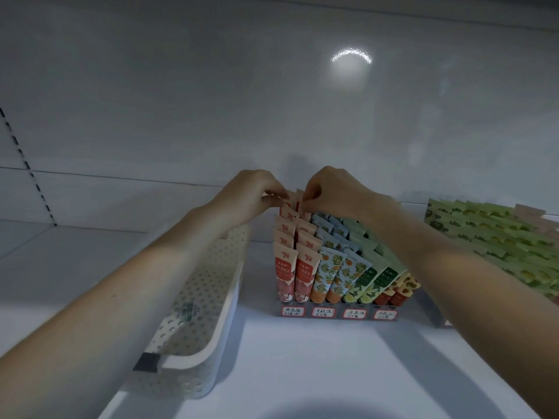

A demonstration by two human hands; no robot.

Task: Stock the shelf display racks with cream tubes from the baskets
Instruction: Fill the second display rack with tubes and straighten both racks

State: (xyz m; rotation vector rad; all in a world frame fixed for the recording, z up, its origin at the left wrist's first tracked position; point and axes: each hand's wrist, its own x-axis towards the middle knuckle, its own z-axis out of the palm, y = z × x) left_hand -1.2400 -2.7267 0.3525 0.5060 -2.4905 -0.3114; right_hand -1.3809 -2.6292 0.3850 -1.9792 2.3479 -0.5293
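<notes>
meanwhile, at the back of a tiered clear plastic display rack point(338, 313), a person's left hand point(257, 192) and right hand point(331, 192) each pinch the crimped top of a red-and-pink cream tube point(289, 198), apparently seating the pair upright in the two leftmost lanes, behind rows already filled. orange-print, green and brown tubes fill the neighbouring lanes. a white perforated plastic basket point(196, 297) sits just beside the rack, under the left forearm, likely kept close for restocking; its contents cannot be seen. everything rests on a glossy white shelf point(302, 364), backed by a white panel point(211, 101) catching a lamp's reflection; a second rack of green tubes point(490, 237) stands to the right.
</notes>
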